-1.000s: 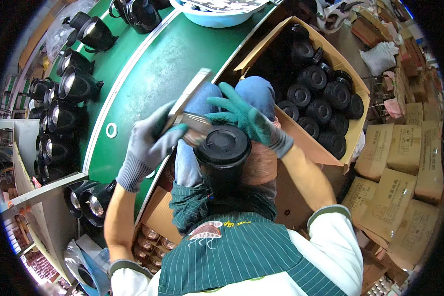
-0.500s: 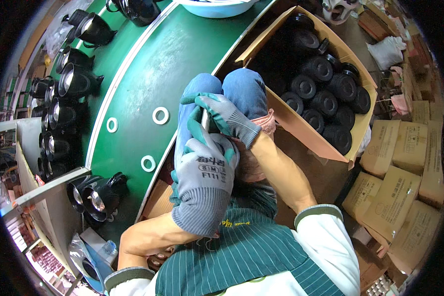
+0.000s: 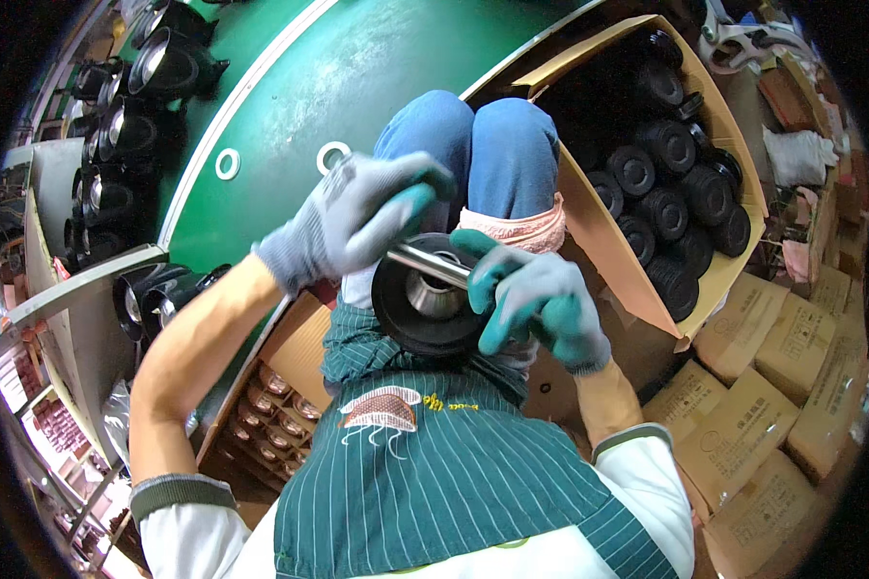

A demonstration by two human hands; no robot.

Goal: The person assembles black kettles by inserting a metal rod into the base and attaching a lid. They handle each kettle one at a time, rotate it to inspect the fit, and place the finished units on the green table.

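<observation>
**Both gloved hands on one black lamp housing**

Left hand is wrapped around a metal rod, right hand clamps the round black housing over the lap — probably so the rod stays lined up with the shiny middle. Counted: one housing in hand, two white rings near the green table's edge, roughly a dozen black housings stacked in the open cardboard box — hard to count exactly.

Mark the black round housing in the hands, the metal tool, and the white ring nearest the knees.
black round housing (image 3: 417, 323), head view, lower rim.
metal tool (image 3: 427, 261), head view, shaft.
white ring (image 3: 333, 156), head view, its band.
</observation>
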